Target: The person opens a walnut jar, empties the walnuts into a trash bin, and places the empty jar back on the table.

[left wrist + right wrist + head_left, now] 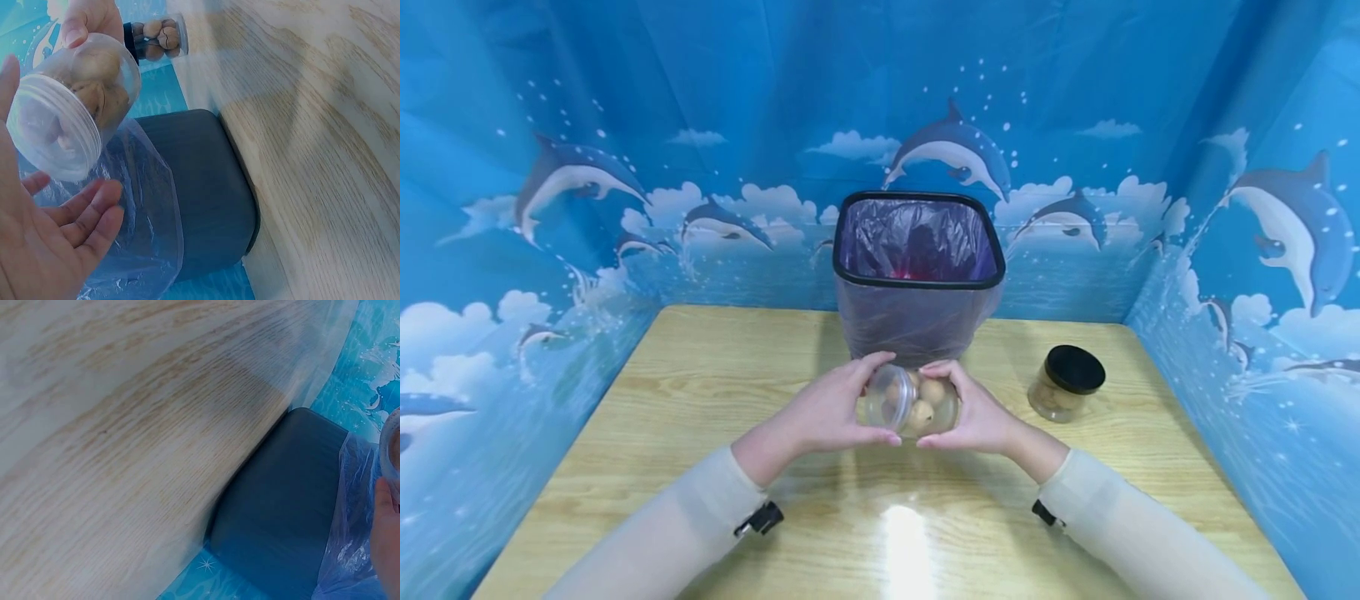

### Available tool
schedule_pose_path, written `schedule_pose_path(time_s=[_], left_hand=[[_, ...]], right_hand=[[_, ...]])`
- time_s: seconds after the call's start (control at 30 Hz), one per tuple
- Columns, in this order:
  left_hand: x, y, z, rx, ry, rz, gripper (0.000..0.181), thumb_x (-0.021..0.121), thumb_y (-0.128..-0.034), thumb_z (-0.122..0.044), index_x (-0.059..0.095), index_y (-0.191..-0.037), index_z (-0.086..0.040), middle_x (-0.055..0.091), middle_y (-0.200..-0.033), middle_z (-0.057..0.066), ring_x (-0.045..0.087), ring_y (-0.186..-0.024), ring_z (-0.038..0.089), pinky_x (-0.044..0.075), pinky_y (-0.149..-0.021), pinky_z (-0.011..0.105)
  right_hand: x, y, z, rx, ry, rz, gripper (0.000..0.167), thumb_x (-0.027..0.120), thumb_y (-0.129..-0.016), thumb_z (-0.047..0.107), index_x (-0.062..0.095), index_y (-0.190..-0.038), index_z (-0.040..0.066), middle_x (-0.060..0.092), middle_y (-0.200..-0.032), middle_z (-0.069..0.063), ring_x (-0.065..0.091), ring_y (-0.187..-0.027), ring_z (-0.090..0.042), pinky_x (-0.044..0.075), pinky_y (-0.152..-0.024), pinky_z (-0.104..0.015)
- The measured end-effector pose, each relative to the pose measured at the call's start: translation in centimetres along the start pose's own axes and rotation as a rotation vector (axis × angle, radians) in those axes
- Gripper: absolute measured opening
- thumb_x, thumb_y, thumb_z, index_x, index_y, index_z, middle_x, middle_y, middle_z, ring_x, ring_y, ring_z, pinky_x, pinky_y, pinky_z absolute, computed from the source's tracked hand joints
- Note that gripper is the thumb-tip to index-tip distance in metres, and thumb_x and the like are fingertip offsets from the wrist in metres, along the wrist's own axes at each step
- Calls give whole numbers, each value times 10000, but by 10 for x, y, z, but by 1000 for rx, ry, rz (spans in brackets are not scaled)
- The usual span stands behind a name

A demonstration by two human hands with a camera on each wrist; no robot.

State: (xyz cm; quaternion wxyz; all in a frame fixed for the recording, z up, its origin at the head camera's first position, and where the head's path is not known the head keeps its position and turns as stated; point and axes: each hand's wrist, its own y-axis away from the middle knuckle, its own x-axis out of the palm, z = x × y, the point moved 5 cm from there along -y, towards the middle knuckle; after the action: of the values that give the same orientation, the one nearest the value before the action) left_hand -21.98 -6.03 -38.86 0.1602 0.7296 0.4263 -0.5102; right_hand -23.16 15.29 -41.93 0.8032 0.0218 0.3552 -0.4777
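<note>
A clear plastic jar (942, 414) holding several round brown nuts lies tilted on its side between the two hands, above the table in front of the bin. My right hand (981, 412) grips its base end. My left hand (827, 408) curls round the other end, with thumb and fingers at its ribbed rim. In the left wrist view that ribbed end of the jar (103, 78) faces the left palm, and some of the left hand's (47, 250) fingers stand apart from it. Whether a clear lid covers it, I cannot tell. The right wrist view catches only an edge of the right hand (384, 544).
A dark bin (917, 321) with a black rim and a thin purple bag stands at the table's back. To the right, a second jar (1060, 396) of nuts carries a black lid (1075, 369). Blue dolphin-print cloth (760, 100) walls the wooden table (715, 367) on three sides.
</note>
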Motion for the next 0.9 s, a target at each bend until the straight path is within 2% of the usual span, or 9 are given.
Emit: schedule_pose_path(time_s=[0.07,0.17,0.27,0.33,0.43,0.57,0.77,0.9], left_hand=[[-2,0,0,27,-31,-17,1173,755,-666,-763,262,-1585,-225,526,-1412,78,577,-1198,264,476,-1004,469],[-5,1,-3,137,-70,-56,1160,817,-656,-694,263,-1586,-278,432,-1497,69,550,-1237,287,450,-1035,488],[-7,1,-6,256,-71,-79,1045,869,-694,-548,338,-1554,-281,450,-1451,52,573,-1176,254,475,-1007,450],[-7,1,-7,291,-70,-85,972,881,-709,-469,387,-1523,-274,481,-1396,47,588,-1124,229,494,-978,420],[-5,1,-5,300,-60,-81,903,881,-718,-430,435,-1483,-252,511,-1326,47,600,-1064,210,516,-936,394],[-5,1,-4,290,-57,-83,896,883,-713,-432,446,-1470,-232,521,-1301,54,605,-1043,211,525,-917,391],[-3,0,-2,233,-58,-66,932,864,-714,-493,419,-1489,-228,530,-1279,24,597,-1023,180,527,-896,383],[-3,1,-2,197,-74,-61,940,843,-718,-545,416,-1489,-219,548,-1223,7,579,-952,140,531,-833,351]], right_hand=[[-1,0,0,1,0,-3,884,972,-604,187,467,-1321,83,498,-1404,-95,506,-1275,-282,385,-1097,-481],[-2,1,-1,5,-6,-4,877,966,-608,176,465,-1320,71,497,-1403,-107,504,-1273,-286,384,-1097,-475],[-3,1,-1,4,-11,-3,868,963,-616,178,466,-1319,70,500,-1398,-106,507,-1266,-280,389,-1096,-431],[-2,2,-1,0,-17,-2,869,964,-615,172,468,-1320,69,502,-1395,-105,510,-1260,-274,392,-1094,-400],[-1,2,-1,-11,-23,0,871,966,-613,163,471,-1323,69,504,-1390,-104,513,-1254,-268,392,-1090,-361],[-1,1,-1,-17,-29,2,869,966,-611,154,470,-1320,70,501,-1390,-101,508,-1256,-266,389,-1091,-362],[-1,0,0,-24,-31,0,870,971,-604,152,475,-1315,81,506,-1387,-82,503,-1262,-254,383,-1096,-361],[1,-1,0,-23,-34,4,876,974,-604,155,476,-1321,82,504,-1390,-79,499,-1266,-253,380,-1101,-366]])
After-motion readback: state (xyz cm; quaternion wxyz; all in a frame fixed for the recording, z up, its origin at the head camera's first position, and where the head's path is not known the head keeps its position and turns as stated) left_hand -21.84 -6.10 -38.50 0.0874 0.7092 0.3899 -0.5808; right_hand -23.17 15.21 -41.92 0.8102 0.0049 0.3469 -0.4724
